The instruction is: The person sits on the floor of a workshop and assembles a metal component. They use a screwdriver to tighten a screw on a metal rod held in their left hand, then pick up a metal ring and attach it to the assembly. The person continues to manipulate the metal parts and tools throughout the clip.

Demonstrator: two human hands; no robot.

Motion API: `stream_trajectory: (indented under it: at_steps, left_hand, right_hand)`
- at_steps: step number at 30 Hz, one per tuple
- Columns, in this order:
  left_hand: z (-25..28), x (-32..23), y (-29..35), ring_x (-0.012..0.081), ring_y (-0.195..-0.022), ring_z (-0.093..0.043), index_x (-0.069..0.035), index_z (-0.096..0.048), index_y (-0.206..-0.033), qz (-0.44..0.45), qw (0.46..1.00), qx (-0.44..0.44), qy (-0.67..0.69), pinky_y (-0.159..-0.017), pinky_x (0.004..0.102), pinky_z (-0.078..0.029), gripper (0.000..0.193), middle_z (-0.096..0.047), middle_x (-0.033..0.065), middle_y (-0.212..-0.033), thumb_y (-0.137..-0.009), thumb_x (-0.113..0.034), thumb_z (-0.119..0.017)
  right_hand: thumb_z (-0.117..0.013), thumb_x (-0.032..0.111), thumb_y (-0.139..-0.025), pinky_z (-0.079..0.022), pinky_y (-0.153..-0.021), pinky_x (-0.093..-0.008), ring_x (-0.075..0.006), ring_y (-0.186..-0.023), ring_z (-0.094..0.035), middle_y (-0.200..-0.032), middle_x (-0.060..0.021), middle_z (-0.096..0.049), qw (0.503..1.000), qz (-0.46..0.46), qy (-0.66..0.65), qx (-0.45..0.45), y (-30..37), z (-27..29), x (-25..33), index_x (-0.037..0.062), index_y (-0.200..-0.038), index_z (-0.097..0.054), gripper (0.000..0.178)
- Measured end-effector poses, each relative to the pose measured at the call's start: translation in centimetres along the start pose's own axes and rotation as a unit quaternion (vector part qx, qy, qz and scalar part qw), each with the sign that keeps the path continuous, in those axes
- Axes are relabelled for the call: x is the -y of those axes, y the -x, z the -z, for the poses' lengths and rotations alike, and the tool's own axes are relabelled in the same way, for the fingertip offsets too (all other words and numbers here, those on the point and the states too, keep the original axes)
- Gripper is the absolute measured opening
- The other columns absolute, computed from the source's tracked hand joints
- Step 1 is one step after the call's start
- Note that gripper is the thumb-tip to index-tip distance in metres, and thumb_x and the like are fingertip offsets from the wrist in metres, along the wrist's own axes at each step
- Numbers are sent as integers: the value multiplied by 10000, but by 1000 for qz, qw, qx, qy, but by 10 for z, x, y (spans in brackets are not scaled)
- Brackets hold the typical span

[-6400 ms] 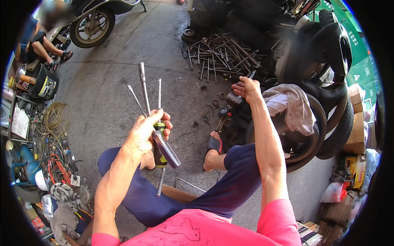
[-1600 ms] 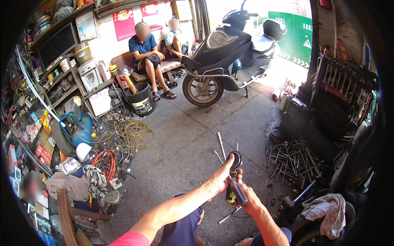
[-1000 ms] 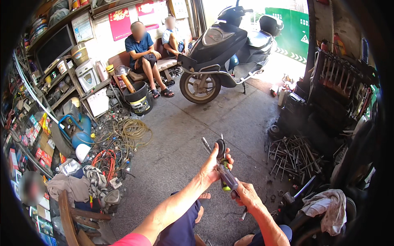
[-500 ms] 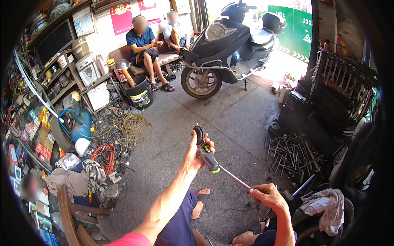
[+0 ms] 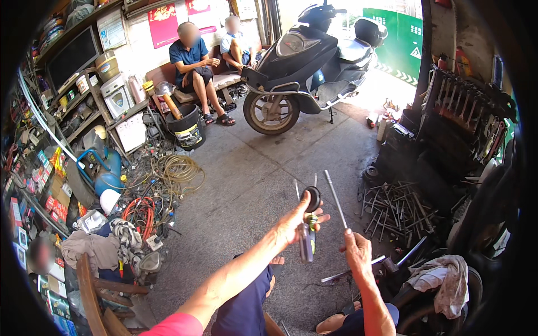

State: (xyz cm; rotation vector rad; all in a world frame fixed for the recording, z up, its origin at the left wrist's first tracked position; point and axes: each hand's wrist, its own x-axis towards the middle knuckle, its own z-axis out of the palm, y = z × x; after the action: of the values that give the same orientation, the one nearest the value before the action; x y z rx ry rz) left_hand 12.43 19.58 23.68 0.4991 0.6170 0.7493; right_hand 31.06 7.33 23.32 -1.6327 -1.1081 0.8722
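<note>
My left hand [image 5: 294, 225] is closed around two tools that look like screwdrivers, one with a dark grey handle [image 5: 305, 246] and one with green on its grip [image 5: 311, 219]. Thin metal tips stick up above the fingers. A round black disc [image 5: 312, 199] sits by the thumb in the same hand. My right hand [image 5: 358, 251] grips the shaft of a silver T-handle wrench [image 5: 336, 199]. Its long shaft points up and away, and its crossbar crosses below the fingers. The wrench and the left-hand tools are apart.
A pile of metal rods [image 5: 398, 210] lies on the right floor, below a rack of wrenches [image 5: 457, 101]. A black scooter [image 5: 302, 67] stands ahead, and two people sit behind it. Hoses [image 5: 179, 173] and a black bucket [image 5: 188, 131] are at left; a rag [image 5: 443, 280] hangs at right.
The wrench's free end has come away from the screwdriver handle and swung upward. My left hand has moved right and turned, so its tools stand more upright. My right hand has shifted slightly up and left.
</note>
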Motion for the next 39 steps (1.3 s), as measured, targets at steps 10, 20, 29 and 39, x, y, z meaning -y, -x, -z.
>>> stream_trajectory:
  at_steps: [10, 20, 29, 39]
  left_hand:
    - [-17, 26, -10, 152, -643, -600, -22, -639, -1029, 47, 995, -49, -71, -480, 250, -504, 586, -585, 46, -766, -848, -579, -647]
    - [-33, 29, -8, 146, -591, -587, -105, -581, -832, -32, 969, -160, -183, -501, 308, -491, 557, -602, 36, -734, -781, -646, -701]
    - [-27, 28, -6, 153, -465, -539, -85, -562, -859, 17, 984, -150, -99, -412, 289, -451, 633, -575, 53, -641, -729, -684, -720]
    - [-15, 27, -5, 197, -731, -642, -79, -594, -972, 21, 997, -65, -38, -628, 323, -546, 570, -602, 76, -841, -833, -630, -631]
  right_hand:
    - [-462, 455, -1010, -465, -563, -344, -173, -628, -621, -754, -120, -635, 997, -7, 15, 79, 9, -20, 7, -38, -993, -669, 535]
    - [-726, 358, -861, -537, -639, -313, -206, -684, -671, -806, -161, -681, 992, 97, 28, 71, 26, -25, 36, -75, -1180, -576, 558]
    - [-609, 240, -958, -555, -499, -292, -177, -619, -663, -840, -160, -669, 971, -66, -190, 127, 17, -20, 21, -92, -1084, -567, 357]
    - [-572, 361, -957, -531, -625, -330, -191, -713, -644, -845, -108, -650, 915, -216, -278, 197, 7, -40, 7, -50, -1068, -612, 428]
